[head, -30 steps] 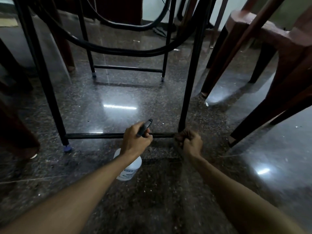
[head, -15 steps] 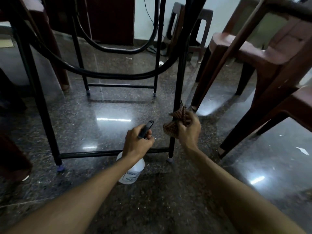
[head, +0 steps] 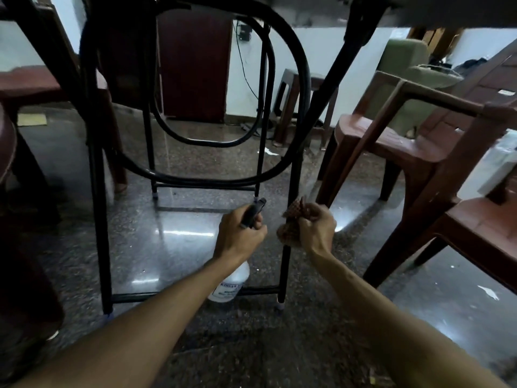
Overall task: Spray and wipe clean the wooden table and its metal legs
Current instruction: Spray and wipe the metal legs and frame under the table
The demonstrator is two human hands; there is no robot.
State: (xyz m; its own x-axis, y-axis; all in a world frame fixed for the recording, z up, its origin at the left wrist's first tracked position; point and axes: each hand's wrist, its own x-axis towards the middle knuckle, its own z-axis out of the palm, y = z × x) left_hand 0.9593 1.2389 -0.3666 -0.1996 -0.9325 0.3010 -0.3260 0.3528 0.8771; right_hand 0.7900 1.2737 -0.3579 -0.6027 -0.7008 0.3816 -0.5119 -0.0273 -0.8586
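**Leg** [head: 286, 264]: black metal tube, front right of the bench [head: 447, 12], viewed from below. Its long axis is near upright and leans slightly at the top. It runs from the fingers up to the bench underside, and from the fingers down to a capped foot [head: 280, 303] on the floor [head: 181, 239].

**Right hand** [head: 317, 229]: fingers [head: 312, 212] curled tight round a brown checked cloth [head: 289, 221], which is bunched against the leg about midway up. This is the nearer hand to the work, and it meets the tube through the cloth.

**Left hand** [head: 237, 239]: grips the black trigger head [head: 253, 212] of a spray bottle [head: 230, 284], just left of the right-hand fingers and apart from the leg. The head's tip points up and toward the leg. The white bottle body hangs below the fingers, in front of the crossbar [head: 167, 296].

**Judgement:** the step in hand is wiping this leg. The coming stroke likely follows the tube's axis, up or down from the fingers. The longer stretch lies above them, the shorter below.

**Writing:** dark print on the bottle's label, too blurred to read. No other brand or lettering is legible.

**Also present:** second leg [head: 98, 205] well left of the fingers; red-brown chair [head: 405, 152] to their right.
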